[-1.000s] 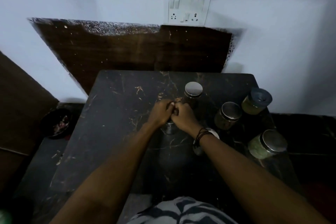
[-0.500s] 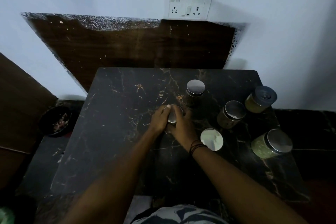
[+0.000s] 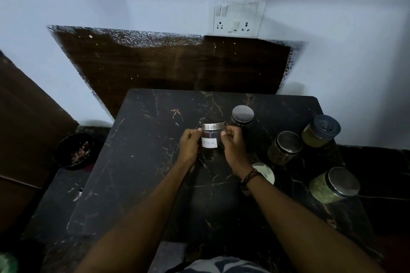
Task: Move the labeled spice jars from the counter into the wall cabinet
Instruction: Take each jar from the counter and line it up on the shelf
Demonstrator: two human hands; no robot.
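A: What lay at the far left?
B: A dark bowl (image 3: 75, 150) sat low down beside the counter (image 3: 155, 184), left of it and apart from it.

A: And the hands?
B: The left hand (image 3: 189, 147) and right hand (image 3: 235, 147) each closed on a side of one jar (image 3: 211, 137), held upright between them above the counter's middle. It had a metal lid and a white label facing the camera; the writing was too blurred to read. A dark band (image 3: 249, 178) circled the right wrist.

A: To the right?
B: Five more jars stood on the counter: a dark jar (image 3: 242, 115) just behind the right hand, a pale-lidded jar (image 3: 265, 173) partly hidden by the wrist, then a steel-lidded jar (image 3: 285, 147), a blue-lidded jar (image 3: 320, 131) and a green-filled jar (image 3: 334, 185) nearest the right edge.
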